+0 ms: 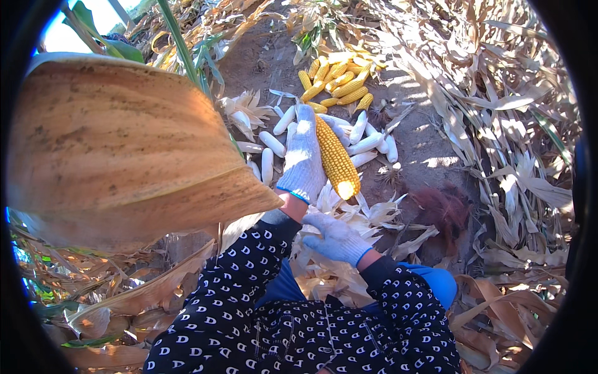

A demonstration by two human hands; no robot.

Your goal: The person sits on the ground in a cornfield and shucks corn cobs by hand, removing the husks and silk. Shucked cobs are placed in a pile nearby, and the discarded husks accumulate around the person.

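Head view, left hand (305, 153) outstretched, holding corncob (337, 159)

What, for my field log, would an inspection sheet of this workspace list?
Surface: brown soil, partly sunlit.
Job's things: large yellow cob in the left hand; pile of yellow cobs ahead, white cobs nearer.
Clutter: loose husks by the right hand; reddish fibres farther right.
Hands: both white-gloved; left closed around the cob, right's hold unclear.
Cables: nothing seen.
Surroundings: dry leaves; large brown leaf blocking part of the left view.
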